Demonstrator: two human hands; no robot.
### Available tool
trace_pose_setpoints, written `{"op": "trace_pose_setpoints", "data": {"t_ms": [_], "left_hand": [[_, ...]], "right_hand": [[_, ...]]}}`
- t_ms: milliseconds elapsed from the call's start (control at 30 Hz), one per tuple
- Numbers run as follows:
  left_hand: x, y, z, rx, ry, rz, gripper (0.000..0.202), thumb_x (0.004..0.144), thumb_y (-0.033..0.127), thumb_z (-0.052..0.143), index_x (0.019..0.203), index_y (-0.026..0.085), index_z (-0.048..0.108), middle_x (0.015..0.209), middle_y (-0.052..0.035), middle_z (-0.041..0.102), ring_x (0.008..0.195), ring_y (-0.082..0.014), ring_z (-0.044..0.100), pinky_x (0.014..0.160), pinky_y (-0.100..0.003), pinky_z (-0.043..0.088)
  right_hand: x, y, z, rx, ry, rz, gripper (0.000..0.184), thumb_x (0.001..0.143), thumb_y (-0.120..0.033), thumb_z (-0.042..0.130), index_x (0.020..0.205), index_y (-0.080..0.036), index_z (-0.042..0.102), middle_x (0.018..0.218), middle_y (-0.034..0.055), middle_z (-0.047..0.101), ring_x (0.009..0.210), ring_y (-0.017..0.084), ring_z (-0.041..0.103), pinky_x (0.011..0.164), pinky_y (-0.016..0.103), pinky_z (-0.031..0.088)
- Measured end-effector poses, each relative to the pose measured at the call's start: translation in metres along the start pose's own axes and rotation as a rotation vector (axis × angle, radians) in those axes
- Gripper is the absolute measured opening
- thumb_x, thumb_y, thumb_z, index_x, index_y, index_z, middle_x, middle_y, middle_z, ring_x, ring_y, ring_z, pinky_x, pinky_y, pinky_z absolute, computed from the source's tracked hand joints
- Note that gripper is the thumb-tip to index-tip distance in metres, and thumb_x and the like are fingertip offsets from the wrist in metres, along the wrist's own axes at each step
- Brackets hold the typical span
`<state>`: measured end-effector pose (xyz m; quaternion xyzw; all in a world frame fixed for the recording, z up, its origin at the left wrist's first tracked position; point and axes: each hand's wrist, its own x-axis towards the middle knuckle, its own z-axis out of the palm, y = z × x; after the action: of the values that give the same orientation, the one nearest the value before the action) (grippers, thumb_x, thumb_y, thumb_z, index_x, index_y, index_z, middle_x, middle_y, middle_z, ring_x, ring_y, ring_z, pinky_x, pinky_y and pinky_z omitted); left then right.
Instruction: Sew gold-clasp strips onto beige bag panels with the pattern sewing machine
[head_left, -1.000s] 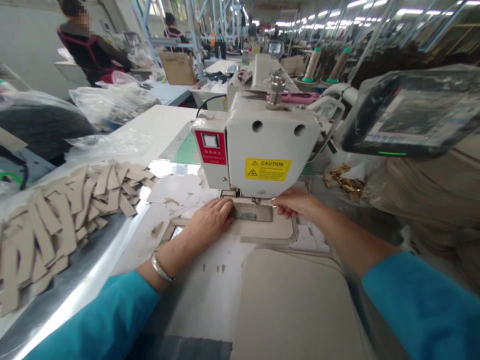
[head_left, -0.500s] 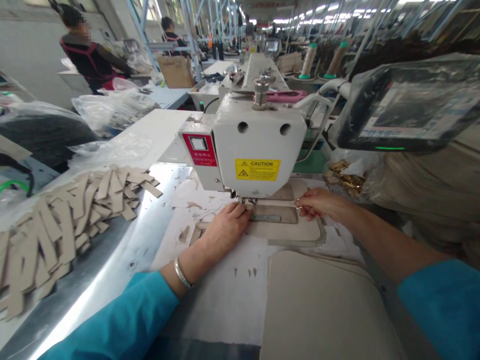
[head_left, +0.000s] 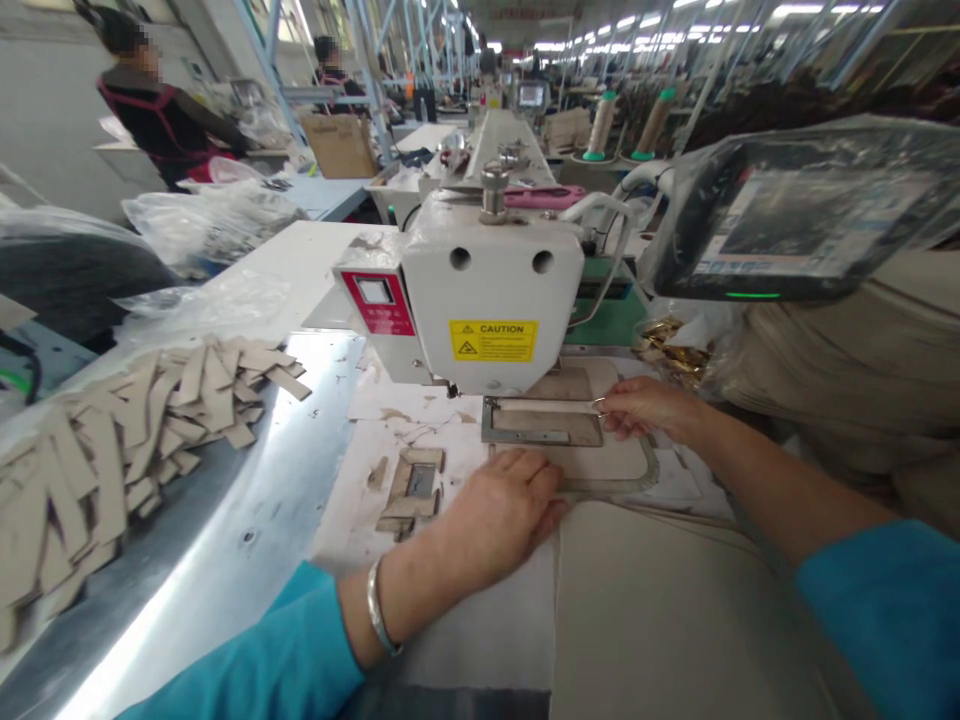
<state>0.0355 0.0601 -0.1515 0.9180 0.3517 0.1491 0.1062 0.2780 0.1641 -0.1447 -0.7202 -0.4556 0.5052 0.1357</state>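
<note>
My left hand (head_left: 499,510) is palm down over the white sheet, between the clamp and a stack of beige panels (head_left: 667,610). Its fingers are loosely bent, the thumb apart from them, with nothing visible in them. My right hand (head_left: 645,405) is closed on a small metal tool whose thin tips show at the right end of a narrow beige strip (head_left: 544,406). This strip lies inside a grey metal clamp frame (head_left: 489,422), on a beige panel (head_left: 600,465) beside the head of a white sewing machine (head_left: 495,285).
Loose beige strips (head_left: 157,410) are heaped on the left. A small taped window (head_left: 421,480) sits in the white sheet. At right, a plastic-wrapped screen (head_left: 802,225) overhangs beige material (head_left: 817,350) and a bag of gold-coloured pieces (head_left: 675,345). A co-worker (head_left: 161,110) sits far left.
My left hand has come off the clamp area beneath the machine head, moving toward me and right. The clamp's left end and the taped window are now uncovered. My right hand stays at the strip.
</note>
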Motion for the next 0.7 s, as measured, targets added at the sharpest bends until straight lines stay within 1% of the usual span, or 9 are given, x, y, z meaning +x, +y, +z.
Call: {"op": "trace_pose_setpoints", "data": {"t_ms": [100,167,267,367,500,567,600,633,700], "left_hand": [[0.008,0.028,0.007,-0.079,-0.076,0.057,0.053,0.088,0.049,0.063,0.12,0.008,0.057,0.113,-0.0135,0.063,0.104,-0.0285,0.059,0.095,-0.041,0.051],[0.012,0.038,0.014,-0.072,-0.101,0.083,0.062,0.081,0.054,0.069,0.12,0.007,0.056,0.112,-0.0137,0.062,0.103,-0.0292,0.059,0.094,-0.041,0.05],[0.015,0.043,0.019,-0.048,-0.127,0.098,0.05,0.079,0.05,0.073,0.108,0.01,0.061,0.103,-0.0105,0.063,0.098,-0.0275,0.059,0.09,-0.04,0.051],[0.019,0.045,0.014,-0.046,-0.164,0.07,0.046,0.076,0.046,0.077,0.1,0.01,0.062,0.099,-0.0102,0.063,0.097,-0.0278,0.059,0.088,-0.039,0.052],[0.024,0.047,0.005,-0.074,-0.185,0.022,0.052,0.07,0.04,0.084,0.104,0.009,0.061,0.103,-0.0119,0.063,0.099,-0.0298,0.058,0.089,-0.042,0.052],[0.022,0.047,0.003,-0.123,-0.158,0.008,0.057,0.068,0.035,0.085,0.111,0.009,0.059,0.108,-0.0134,0.062,0.102,-0.0311,0.058,0.091,-0.045,0.051],[0.02,0.046,0.003,-0.17,-0.135,-0.009,0.058,0.069,0.033,0.085,0.114,0.008,0.058,0.111,-0.0145,0.061,0.103,-0.0314,0.057,0.092,-0.045,0.051],[0.018,0.044,0.004,-0.238,-0.109,-0.033,0.056,0.071,0.03,0.083,0.116,0.009,0.057,0.113,-0.0152,0.061,0.105,-0.0311,0.057,0.093,-0.045,0.05],[0.012,0.038,0.007,-0.416,-0.062,-0.113,0.044,0.078,0.027,0.076,0.115,0.011,0.057,0.113,-0.0148,0.061,0.103,-0.0279,0.059,0.091,-0.042,0.051]], "right_hand": [[-0.002,0.001,-0.001,0.002,-0.005,-0.013,0.015,0.086,-0.016,0.06,0.072,-0.016,0.056,0.059,0.0026,0.066,0.044,0.009,0.058,0.04,0.017,0.035],[-0.004,0.003,-0.002,-0.003,-0.014,-0.015,0.015,0.086,-0.016,0.06,0.072,-0.016,0.056,0.06,0.0029,0.066,0.044,0.009,0.058,0.041,0.017,0.036],[-0.011,0.008,-0.001,-0.021,-0.028,-0.025,0.015,0.086,-0.018,0.06,0.072,-0.016,0.056,0.063,0.004,0.067,0.047,0.01,0.06,0.042,0.018,0.038],[-0.014,0.012,0.004,-0.084,0.01,-0.093,0.016,0.086,-0.02,0.059,0.071,-0.017,0.054,0.063,0.0029,0.066,0.048,0.01,0.06,0.042,0.017,0.037],[-0.008,0.01,0.007,-0.188,0.123,-0.191,0.016,0.082,-0.016,0.06,0.068,-0.018,0.053,0.054,-0.0017,0.059,0.044,0.009,0.053,0.043,0.019,0.035],[-0.007,0.005,-0.003,-0.258,0.182,-0.247,0.016,0.078,-0.016,0.064,0.065,-0.019,0.054,0.048,-0.0033,0.055,0.044,0.01,0.05,0.045,0.021,0.035],[-0.009,0.002,-0.013,-0.293,0.212,-0.274,0.015,0.075,-0.016,0.066,0.064,-0.019,0.056,0.046,-0.0037,0.053,0.045,0.01,0.049,0.046,0.022,0.034],[-0.014,0.0,-0.026,-0.323,0.242,-0.299,0.015,0.073,-0.015,0.067,0.064,-0.019,0.057,0.045,-0.0038,0.052,0.046,0.011,0.048,0.047,0.022,0.032],[-0.029,-0.004,-0.057,-0.365,0.293,-0.335,0.012,0.07,-0.015,0.069,0.064,-0.018,0.059,0.046,-0.0036,0.052,0.049,0.011,0.046,0.049,0.024,0.031]]}}
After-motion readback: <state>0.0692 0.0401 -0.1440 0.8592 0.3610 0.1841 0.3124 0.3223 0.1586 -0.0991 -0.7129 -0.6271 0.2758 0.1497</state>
